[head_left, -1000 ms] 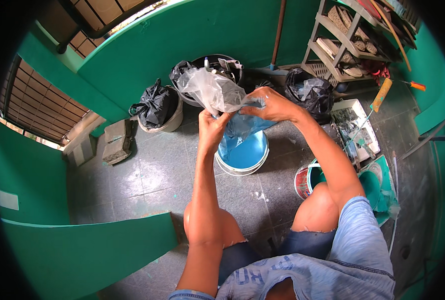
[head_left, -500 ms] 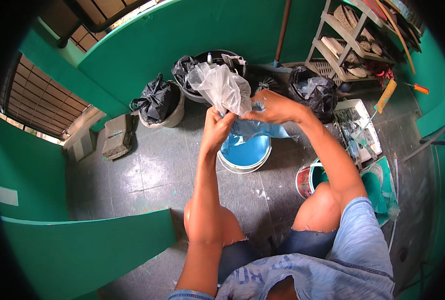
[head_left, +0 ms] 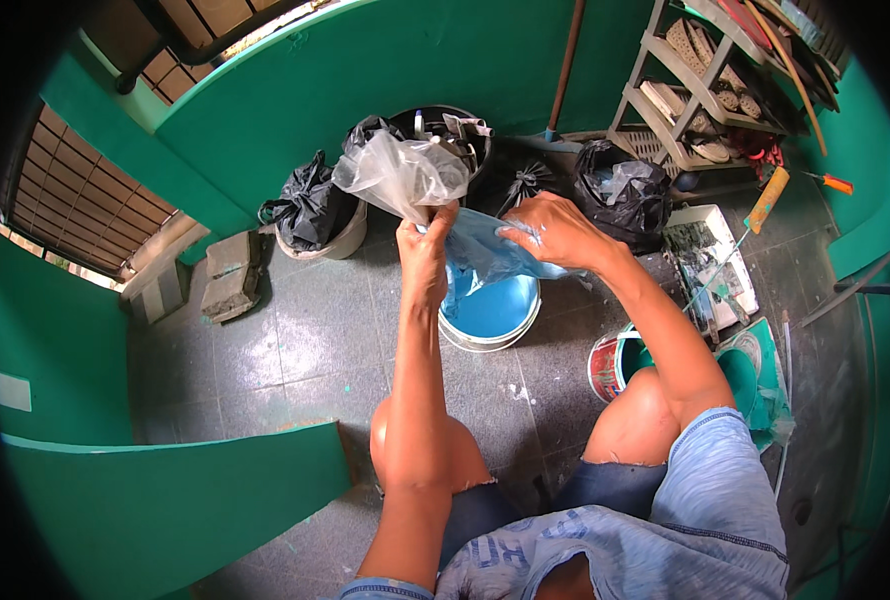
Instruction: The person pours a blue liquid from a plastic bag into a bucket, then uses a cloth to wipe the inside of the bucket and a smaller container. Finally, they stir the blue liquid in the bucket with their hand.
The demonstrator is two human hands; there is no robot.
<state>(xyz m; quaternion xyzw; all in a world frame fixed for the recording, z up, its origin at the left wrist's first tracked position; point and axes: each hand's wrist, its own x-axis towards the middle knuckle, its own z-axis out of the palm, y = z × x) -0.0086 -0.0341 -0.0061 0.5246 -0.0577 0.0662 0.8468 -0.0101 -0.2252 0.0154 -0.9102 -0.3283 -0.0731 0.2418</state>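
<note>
A clear plastic bag (head_left: 400, 172) has its pale top bunched upward and its blue, paint-coated lower part (head_left: 485, 250) hanging over a white bucket of light blue paint (head_left: 490, 310). My left hand (head_left: 424, 245) is closed on the bag's gathered neck. To its right, my right hand (head_left: 555, 225) grips the blue part of the bag, thumb and fingers pressed on the film.
Black garbage bags (head_left: 615, 195) and a tub (head_left: 445, 130) line the green wall (head_left: 355, 70). Right are a shoe rack (head_left: 665, 120), rollers (head_left: 765, 200), a paint tray (head_left: 715, 270) and a red bucket (head_left: 600, 370). A low green partition (head_left: 165, 500) is at lower left; paving blocks (head_left: 230, 280) lie left.
The bag's pale top has moved left and my hands have spread slightly apart. My right hand has moved down and rightward, stretching the blue part of the bag out to the right.
</note>
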